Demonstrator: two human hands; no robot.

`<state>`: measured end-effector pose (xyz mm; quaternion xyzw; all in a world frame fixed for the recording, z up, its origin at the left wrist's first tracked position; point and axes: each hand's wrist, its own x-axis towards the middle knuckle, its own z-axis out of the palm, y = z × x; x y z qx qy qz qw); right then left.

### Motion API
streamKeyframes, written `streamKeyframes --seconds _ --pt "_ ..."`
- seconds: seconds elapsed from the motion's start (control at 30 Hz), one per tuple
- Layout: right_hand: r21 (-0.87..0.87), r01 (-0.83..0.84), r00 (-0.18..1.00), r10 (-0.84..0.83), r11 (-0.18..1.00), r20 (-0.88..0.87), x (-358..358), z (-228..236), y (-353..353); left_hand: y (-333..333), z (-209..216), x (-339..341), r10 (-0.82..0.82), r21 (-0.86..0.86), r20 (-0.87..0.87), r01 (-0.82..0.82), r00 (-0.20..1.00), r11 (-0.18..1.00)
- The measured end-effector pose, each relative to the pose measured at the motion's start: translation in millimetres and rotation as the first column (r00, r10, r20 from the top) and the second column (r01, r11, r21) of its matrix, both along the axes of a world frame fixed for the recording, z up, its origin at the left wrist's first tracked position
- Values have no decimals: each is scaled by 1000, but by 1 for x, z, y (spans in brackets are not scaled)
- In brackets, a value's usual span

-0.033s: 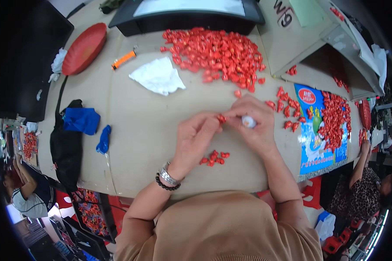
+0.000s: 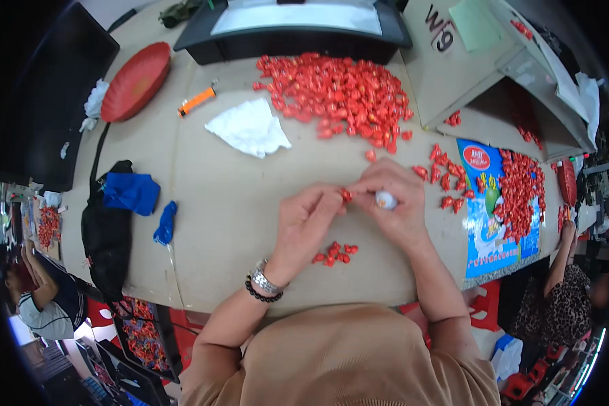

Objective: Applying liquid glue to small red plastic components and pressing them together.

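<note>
Hands meet above the middle of the beige tabletop (image 2: pixel 237 203). Left hand (image 2: pixel 304 227), with a metal watch and a dark bead bracelet at the wrist, pinches a small red piece (image 2: pixel 346 195) between thumb and fingertips. Right hand (image 2: pixel 396 203) touches the same red piece from the other side, fingers curled shut around a small white object (image 2: pixel 386 199). Just below the hands, near the tabletop's front edge, lies a small cluster of red pieces (image 2: pixel 333 254).

To the right, loose red pieces (image 2: pixel 443 177) lie scattered beside a printed blue bag (image 2: pixel 497 210) that carries a further heap. To the left lie a blue cloth (image 2: pixel 132 191) on a black bag (image 2: pixel 105 237) and a smaller blue scrap (image 2: pixel 164 223).

Farther out, a crumpled white tissue (image 2: pixel 247 127) lies near an orange utility knife (image 2: pixel 196 101). A large pile of red pieces (image 2: pixel 338 91) spreads before a black tray (image 2: pixel 291 30). A red dish (image 2: pixel 135 81) rests at the far left.
</note>
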<state>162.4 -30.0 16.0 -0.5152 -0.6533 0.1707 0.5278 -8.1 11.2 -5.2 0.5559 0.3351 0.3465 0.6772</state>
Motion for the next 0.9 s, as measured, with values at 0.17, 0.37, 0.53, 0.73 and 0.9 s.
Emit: streamKeyframes --seconds 0.17,0.37,0.53,0.73,0.9 --pt "-54 -30 998 27 998 -63 -6 4 -2 3 3 -2 15 80 -92 -7 996 997" --pt "-45 -93 994 89 995 -70 -12 4 -4 4 10 -3 9 -8 -65 -9 998 1000" --pt "-45 -171 983 168 984 -73 -9 9 -6 5 13 -2 -53 -188 8 54 999 981" --pt "-98 159 981 -147 982 124 30 29 -6 13 9 -5 13 -395 224 78 974 915" --pt "-308 632 757 -482 711 440 67 37 -10 22 4 -10 76 -540 478 225 875 811"
